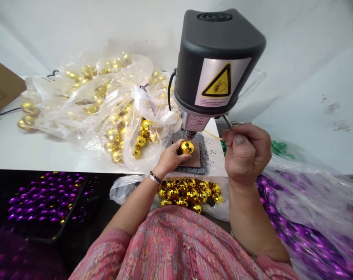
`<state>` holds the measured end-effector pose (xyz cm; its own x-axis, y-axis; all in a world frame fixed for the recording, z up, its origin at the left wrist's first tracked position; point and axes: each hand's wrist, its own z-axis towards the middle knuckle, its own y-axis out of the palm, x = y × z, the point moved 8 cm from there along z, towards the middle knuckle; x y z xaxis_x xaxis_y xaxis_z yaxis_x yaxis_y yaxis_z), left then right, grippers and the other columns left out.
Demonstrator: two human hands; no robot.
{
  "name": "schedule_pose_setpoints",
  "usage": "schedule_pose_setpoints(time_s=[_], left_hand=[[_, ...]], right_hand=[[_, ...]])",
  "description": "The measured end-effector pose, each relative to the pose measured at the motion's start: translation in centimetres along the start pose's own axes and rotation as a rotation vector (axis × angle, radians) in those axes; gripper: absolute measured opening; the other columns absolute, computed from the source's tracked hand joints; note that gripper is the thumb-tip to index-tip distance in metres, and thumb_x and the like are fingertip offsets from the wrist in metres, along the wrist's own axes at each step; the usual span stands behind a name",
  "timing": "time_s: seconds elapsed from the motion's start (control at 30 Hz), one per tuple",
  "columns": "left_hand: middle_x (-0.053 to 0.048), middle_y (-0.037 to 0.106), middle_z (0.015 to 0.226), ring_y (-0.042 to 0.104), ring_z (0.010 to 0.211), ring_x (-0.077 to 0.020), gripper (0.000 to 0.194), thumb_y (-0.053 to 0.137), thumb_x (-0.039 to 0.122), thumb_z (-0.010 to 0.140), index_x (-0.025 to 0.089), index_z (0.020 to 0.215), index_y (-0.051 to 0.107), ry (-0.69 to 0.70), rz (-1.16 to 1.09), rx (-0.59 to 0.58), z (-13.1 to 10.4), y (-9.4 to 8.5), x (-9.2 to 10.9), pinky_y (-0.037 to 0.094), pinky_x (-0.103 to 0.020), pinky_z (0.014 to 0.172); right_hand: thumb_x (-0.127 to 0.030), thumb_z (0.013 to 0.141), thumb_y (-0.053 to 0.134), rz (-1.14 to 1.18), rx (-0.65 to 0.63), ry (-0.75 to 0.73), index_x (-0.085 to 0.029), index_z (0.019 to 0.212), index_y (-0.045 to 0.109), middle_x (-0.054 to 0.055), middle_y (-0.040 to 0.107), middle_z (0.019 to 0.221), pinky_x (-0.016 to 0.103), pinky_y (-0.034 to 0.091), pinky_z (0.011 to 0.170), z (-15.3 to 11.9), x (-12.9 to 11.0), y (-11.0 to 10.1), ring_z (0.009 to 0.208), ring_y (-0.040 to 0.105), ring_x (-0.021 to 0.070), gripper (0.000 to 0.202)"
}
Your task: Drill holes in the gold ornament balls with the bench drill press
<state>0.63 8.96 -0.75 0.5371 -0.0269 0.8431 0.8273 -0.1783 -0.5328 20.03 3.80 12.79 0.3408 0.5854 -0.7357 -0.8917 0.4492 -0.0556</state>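
Between the thumb and fingers of my left hand (171,157) is a shiny gold faceted ball (187,147). A dark spot shows on the top of the ball, just under the chuck (190,134) of a bench drill press (220,58). Whether a bit touches the ball I cannot tell. Below it lies a brown board (194,159) on the dark metal base (204,144), with dark shavings scattered round. My right hand (246,153) is closed round the drill press's feed lever (227,121), whose lower end the fingers hide.
Clear plastic bags (83,101) of gold balls cover the white table (62,155) at left. An open bag of gold balls (191,193) hangs by my lap. Purple balls (45,198) fill a tray at lower left; bagged purple balls (307,233) lie right. A cardboard box (4,85) stands far left.
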Motion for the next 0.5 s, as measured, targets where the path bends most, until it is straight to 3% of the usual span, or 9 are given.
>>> schedule_pose_setpoints(time_s=[0.23, 0.5], left_hand=[[-0.005, 0.077, 0.116, 0.07, 0.106, -0.026, 0.066, 0.08, 0.032, 0.077, 0.023, 0.14, 0.063, -0.024, 0.002, 0.019, -0.1, -0.1, -0.1, 0.052, -0.034, 0.097], [-0.003, 0.078, 0.108, 0.07, 0.096, -0.0232, 0.063, 0.083, 0.031, 0.074, 0.025, 0.134, 0.067, 0.008, -0.061, 0.035, 0.1, 0.0, -0.3, 0.054, -0.032, 0.088]], right_hand=[[-0.036, 0.092, 0.058, 0.067, 0.071, -0.061, -0.024, 0.098, 0.069, -0.001, 0.059, 0.074, 0.032, 0.056, 0.072, -0.4, 0.2, 0.0, 0.066, 0.059, 0.0115, 0.018], [-0.029, 0.087, 0.059, 0.175, 0.116, -0.165, -0.023, 0.082, 0.068, -0.003, 0.054, 0.064, 0.034, 0.057, 0.071, -1.5, 1.6, 0.7, 0.064, 0.06, 0.0119, 0.012]])
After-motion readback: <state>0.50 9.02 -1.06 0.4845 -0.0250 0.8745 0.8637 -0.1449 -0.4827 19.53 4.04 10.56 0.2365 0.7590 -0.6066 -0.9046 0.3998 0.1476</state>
